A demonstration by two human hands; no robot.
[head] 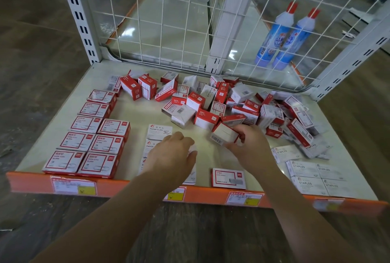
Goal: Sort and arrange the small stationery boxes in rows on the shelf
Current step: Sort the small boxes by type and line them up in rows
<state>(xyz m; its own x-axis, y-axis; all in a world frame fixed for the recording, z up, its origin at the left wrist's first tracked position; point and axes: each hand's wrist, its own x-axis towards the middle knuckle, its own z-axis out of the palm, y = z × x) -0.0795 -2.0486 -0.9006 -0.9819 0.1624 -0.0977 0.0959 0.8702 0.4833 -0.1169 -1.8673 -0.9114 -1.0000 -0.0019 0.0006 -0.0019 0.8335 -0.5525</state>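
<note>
Pinching a red-and-white box (224,135), long axis tilted, the right hand (248,144) is nearer the lone red staples box (229,178) straight below; the left hand (173,155) rests flat-fingered on the paper-clip column (159,132).

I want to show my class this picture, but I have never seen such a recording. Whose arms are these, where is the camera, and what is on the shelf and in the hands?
There is no machine: a person wears a camera on the head, looking down at their own arms. The left hand rests on a column of white paper-clip boxes. The right hand grips a small red-and-white cardboard box. On the pale shelf with the orange front edge, red-framed boxes lie in neat rows at left, white staples boxes at right, and an unsorted heap of boxes behind.
</note>
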